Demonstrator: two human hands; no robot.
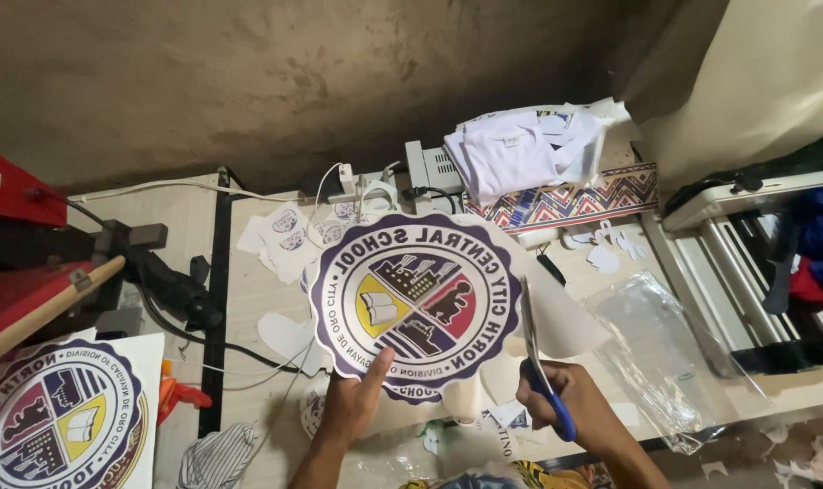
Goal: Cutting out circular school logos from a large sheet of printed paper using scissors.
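Your left hand (355,406) holds up the large round printed emblem (413,303), thumb laid over its lower edge and fingers hidden behind it, so the sheet is raised above the counter (248,272) and faces you upside down. Your right hand (565,407) is closed around the blue handles of the scissors (540,362), whose blades point up along the emblem's right edge, against the white offcut (565,326) hanging there; whether the blades are biting the paper right now is hard to tell. Below the emblem, small printed stickers (289,231) and white scraps lie on the counter. A clear plastic bag (660,349) lies just right of the scissors. A folded white shirt (506,149) sits at the back. A second round emblem print (62,421) lies at far left, well apart from both hands.
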